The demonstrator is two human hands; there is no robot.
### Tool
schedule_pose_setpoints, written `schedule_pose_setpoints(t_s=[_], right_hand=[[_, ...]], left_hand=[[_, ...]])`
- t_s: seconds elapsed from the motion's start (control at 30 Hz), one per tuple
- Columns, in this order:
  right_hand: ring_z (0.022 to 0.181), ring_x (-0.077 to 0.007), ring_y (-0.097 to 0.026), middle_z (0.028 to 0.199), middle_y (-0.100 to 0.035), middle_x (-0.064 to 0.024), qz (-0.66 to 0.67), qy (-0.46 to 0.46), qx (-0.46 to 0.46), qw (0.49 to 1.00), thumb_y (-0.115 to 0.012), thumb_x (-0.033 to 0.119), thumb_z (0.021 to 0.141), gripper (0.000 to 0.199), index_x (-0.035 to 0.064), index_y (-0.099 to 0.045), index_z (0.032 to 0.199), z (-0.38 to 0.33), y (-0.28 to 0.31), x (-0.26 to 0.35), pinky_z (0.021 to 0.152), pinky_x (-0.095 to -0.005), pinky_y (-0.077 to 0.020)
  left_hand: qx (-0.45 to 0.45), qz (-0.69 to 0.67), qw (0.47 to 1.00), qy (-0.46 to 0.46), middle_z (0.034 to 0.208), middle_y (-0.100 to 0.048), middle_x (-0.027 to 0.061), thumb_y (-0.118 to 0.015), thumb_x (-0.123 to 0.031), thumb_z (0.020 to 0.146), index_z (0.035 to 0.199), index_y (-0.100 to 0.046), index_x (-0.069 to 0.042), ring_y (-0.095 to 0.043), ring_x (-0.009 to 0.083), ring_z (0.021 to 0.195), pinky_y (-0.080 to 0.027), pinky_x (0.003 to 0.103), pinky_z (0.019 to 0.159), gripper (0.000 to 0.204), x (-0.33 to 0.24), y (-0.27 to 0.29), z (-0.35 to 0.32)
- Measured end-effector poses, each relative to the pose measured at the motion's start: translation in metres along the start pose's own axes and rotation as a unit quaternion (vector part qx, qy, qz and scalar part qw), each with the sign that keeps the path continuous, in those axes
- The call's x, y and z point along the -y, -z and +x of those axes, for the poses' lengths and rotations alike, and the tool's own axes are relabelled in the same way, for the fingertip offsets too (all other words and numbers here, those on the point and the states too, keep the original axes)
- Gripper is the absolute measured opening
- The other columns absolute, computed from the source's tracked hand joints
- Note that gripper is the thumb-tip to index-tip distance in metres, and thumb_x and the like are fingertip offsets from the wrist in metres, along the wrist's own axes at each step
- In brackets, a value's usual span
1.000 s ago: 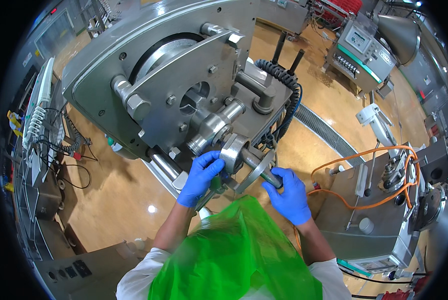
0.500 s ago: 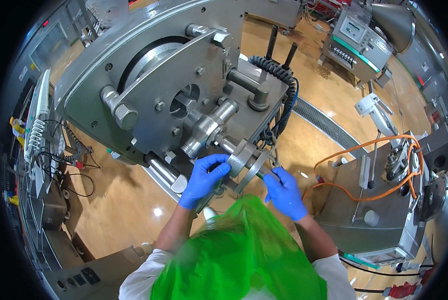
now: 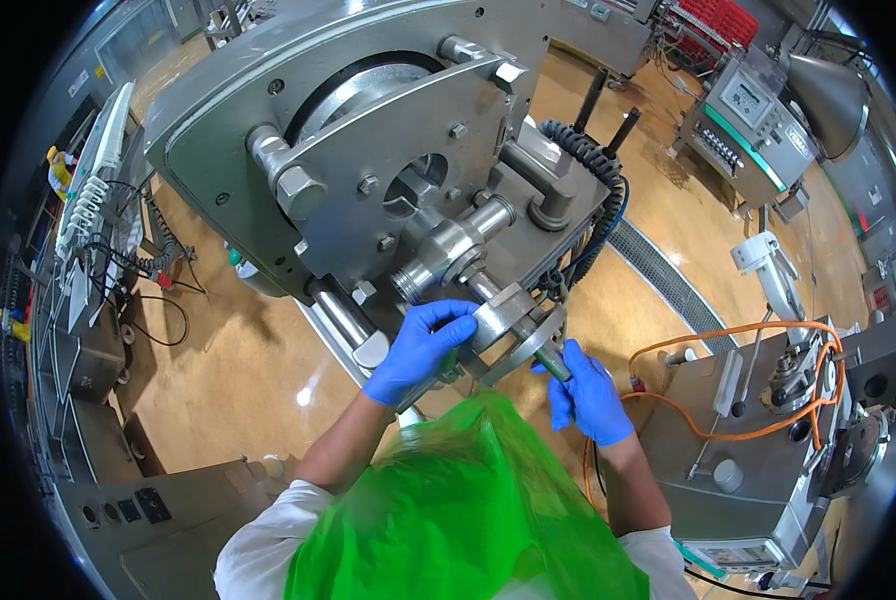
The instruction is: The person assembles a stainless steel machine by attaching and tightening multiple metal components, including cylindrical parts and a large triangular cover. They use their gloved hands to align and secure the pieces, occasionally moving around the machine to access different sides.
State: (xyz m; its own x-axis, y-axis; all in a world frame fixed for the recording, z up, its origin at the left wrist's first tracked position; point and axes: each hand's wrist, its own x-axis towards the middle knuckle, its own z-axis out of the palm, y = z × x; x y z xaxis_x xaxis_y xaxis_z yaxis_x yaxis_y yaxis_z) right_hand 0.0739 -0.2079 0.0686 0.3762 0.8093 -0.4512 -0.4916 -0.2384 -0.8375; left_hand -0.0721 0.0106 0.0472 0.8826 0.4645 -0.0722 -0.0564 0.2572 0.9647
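Observation:
Both of my hands wear blue gloves. My left hand [image 3: 423, 352] pinches the near side of a thick metal block [image 3: 499, 316], thumb on top. A flat metal piece [image 3: 530, 346] sits beside that block on a slim metal rod [image 3: 553, 362]. At the rod's free end, my right hand [image 3: 590, 394] has its fingers curled against it; some fingertips are hidden. The rod runs up to a metal pipe fitting [image 3: 452, 252] with threaded ends. Behind the fitting stands a bolted steel plate [image 3: 343, 218] with a round hole, mounted on a large machine.
A thick steel bar [image 3: 346, 322] juts from the machine left of my left hand. Coiled black cable [image 3: 586, 150] hangs at its right side. A steel machine with an orange hose [image 3: 703, 432] stands to my right. A floor drain grate [image 3: 663, 285] crosses the floor.
The view has shifted, so the machine appears farther right. My right hand has slid down toward the rod's end, exposing more of it. My left hand stays on the block.

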Motion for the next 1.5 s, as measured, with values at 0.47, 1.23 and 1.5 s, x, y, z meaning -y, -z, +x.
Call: schedule_pose_setpoints(t_s=[0.47, 1.23, 1.5], right_hand=[[0.052, -0.0142, -0.058, 0.069, -0.061, -0.0105, -0.385, 0.369, -0.184, 0.825, -0.063, 0.02, 0.089, 0.024, 0.0022, -0.057, 0.103, 0.008, -0.02, 0.0, 0.047, -0.0276, -0.045], [0.065, -0.0302, -0.066, 0.075, -0.065, -0.0159, -0.303, 0.327, -0.182, 0.876, -0.068, 0.026, 0.085, 0.033, 0.0022, -0.053, 0.103, 0.021, -0.02, -0.018, 0.055, -0.0355, -0.0494], [0.087, -0.0211, -0.058, 0.092, -0.06, -0.0108, -0.374, 0.372, -0.161, 0.834, -0.067, 0.01, 0.081, 0.038, -0.0024, -0.054, 0.114, 0.013, -0.024, -0.027, 0.076, -0.0374, -0.0484]], left_hand=[[-0.038, -0.023, 0.999, -0.019, 0.089, -0.063, 0.0015, -0.064, -0.019, 0.09, 0.109, -0.064, 0.001, -0.058, 0.0081, 0.075, -0.049, 0.025, 0.067, 0.027, 0.003, 0.002, -0.002], [-0.046, 0.018, 0.998, -0.05, 0.095, -0.066, 0.0049, -0.064, -0.015, 0.087, 0.11, -0.063, 0.003, -0.059, 0.0109, 0.082, -0.048, 0.026, 0.076, 0.029, 0.029, 0.001, 0.013], [-0.179, 0.048, 0.981, -0.053, 0.096, -0.065, 0.0046, -0.062, -0.018, 0.091, 0.117, -0.063, -0.005, -0.06, 0.0095, 0.088, -0.049, 0.026, 0.08, 0.029, -0.006, -0.011, -0.048]])
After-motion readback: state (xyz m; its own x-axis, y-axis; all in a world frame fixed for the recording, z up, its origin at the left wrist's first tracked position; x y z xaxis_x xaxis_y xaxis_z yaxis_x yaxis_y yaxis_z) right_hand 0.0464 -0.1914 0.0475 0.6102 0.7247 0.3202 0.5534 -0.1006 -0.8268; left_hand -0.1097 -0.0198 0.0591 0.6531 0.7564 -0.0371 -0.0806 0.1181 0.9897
